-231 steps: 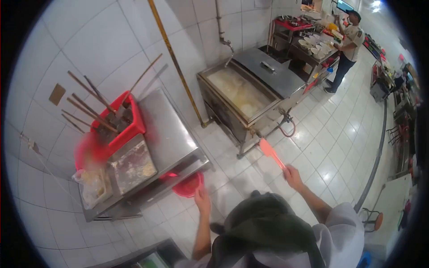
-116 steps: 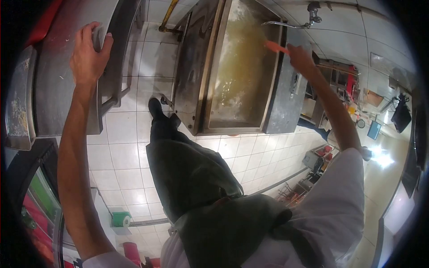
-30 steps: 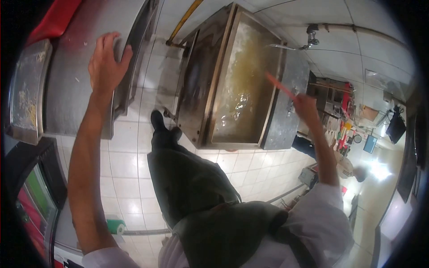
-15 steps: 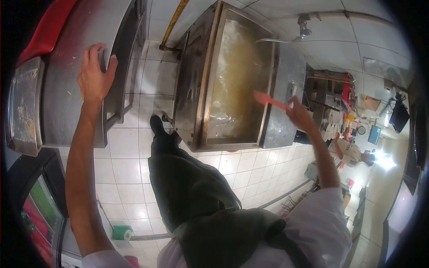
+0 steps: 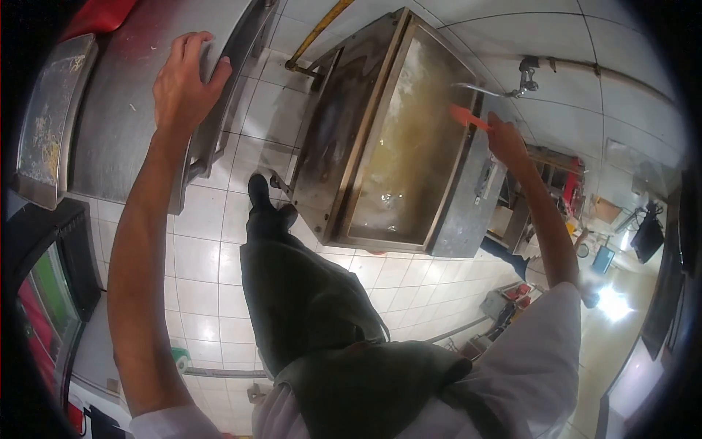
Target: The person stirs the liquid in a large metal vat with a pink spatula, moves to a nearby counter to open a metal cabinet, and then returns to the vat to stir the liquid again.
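My right hand (image 5: 506,145) is closed round the handle of an orange spatula (image 5: 462,115). The spatula's flat end reaches over the rim of a large steel vat (image 5: 409,246), above the cloudy yellowish liquid (image 5: 409,139) in it. White foam and bubbles show on that liquid. To the left, my left hand (image 5: 181,88) rests at the edge of a steel table (image 5: 121,124), fingers over the top and thumb spread apart from them. It holds nothing.
A wall tap (image 5: 528,77) has its spout pointing at the vat. A metal tray (image 5: 55,121) with yellowish scraps sits at the table's end. A yellow pipe (image 5: 319,31) runs behind. White tiles (image 5: 197,256) cover the floor. Cluttered shelves (image 5: 552,183) stand far right.
My right hand and the orange spatula have moved up along the vat's right rim towards the tap. The view has shifted, and my left hand stays at the table's edge.
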The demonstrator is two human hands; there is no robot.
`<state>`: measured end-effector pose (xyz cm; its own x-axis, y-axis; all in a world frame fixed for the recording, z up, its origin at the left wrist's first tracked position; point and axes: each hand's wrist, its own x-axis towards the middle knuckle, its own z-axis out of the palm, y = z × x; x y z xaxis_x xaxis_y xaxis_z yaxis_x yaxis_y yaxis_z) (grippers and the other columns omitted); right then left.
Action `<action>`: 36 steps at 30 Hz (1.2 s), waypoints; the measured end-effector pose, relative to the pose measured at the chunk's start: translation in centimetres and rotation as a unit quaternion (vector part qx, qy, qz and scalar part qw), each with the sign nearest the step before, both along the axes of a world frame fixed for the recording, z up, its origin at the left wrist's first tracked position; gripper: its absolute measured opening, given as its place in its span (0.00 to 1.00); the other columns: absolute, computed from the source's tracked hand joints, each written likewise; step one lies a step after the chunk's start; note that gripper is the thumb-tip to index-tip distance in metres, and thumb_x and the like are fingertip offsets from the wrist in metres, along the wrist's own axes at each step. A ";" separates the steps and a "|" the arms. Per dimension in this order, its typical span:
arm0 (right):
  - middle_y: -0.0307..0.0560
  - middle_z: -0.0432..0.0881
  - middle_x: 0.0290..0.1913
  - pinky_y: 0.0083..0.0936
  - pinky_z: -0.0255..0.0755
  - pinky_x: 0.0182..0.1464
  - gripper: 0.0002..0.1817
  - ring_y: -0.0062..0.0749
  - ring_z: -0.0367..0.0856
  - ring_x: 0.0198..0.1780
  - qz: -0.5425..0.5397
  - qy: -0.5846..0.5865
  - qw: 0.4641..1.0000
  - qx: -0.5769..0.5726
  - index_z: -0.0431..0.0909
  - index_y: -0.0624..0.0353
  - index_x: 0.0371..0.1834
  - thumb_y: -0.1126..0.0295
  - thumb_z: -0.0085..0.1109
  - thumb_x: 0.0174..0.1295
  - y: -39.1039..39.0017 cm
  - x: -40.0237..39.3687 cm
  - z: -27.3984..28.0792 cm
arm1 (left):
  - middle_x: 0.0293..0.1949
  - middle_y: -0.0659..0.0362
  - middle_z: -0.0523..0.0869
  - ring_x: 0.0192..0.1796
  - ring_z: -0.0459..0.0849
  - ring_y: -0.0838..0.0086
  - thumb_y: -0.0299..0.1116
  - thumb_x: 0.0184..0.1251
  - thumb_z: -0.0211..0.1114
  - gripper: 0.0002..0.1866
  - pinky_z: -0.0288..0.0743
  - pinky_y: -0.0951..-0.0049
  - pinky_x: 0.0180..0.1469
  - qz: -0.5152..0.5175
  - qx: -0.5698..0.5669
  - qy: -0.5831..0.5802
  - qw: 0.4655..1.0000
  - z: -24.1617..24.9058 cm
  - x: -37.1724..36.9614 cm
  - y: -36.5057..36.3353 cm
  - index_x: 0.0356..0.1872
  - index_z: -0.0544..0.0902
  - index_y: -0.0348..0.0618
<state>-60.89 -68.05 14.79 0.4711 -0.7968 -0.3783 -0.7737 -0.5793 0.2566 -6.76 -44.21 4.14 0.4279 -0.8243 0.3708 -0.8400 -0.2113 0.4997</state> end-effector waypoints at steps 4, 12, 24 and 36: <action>0.68 0.82 0.32 0.61 0.74 0.40 0.09 0.73 0.81 0.39 -0.001 -0.018 0.999 0.031 0.70 0.57 0.47 0.74 0.54 0.66 0.2 0.1 -0.2 | 0.54 0.58 0.80 0.50 0.85 0.55 0.41 0.62 0.68 0.21 0.78 0.57 0.52 -0.004 -0.006 0.004 1.000 -0.3 0.1 0.0 0.55 0.78 0.49; 0.64 0.82 0.34 0.62 0.73 0.42 0.08 0.70 0.81 0.40 -0.011 0.024 0.999 0.037 0.69 0.59 0.44 0.75 0.55 0.65 0.1 0.1 -1.3 | 0.57 0.56 0.80 0.56 0.83 0.55 0.40 0.64 0.67 0.21 0.77 0.56 0.56 0.006 0.023 0.008 1.000 0.1 0.0 0.2 0.57 0.77 0.49; 0.68 0.82 0.33 0.61 0.75 0.39 0.10 0.70 0.82 0.38 0.027 0.044 0.998 0.020 0.71 0.59 0.48 0.76 0.50 0.64 -1.2 -0.3 -0.9 | 0.55 0.57 0.80 0.50 0.85 0.57 0.42 0.61 0.68 0.22 0.79 0.57 0.53 -0.008 -0.033 -0.023 0.999 -0.9 0.5 0.1 0.55 0.78 0.50; 0.67 0.83 0.36 0.61 0.76 0.41 0.13 0.69 0.83 0.40 0.066 0.064 0.995 -0.023 0.69 0.56 0.53 0.76 0.50 0.65 -3.7 1.3 -1.9 | 0.56 0.57 0.80 0.52 0.85 0.57 0.43 0.62 0.68 0.21 0.79 0.58 0.54 -0.002 -0.008 0.001 1.000 -0.6 0.3 0.2 0.55 0.78 0.51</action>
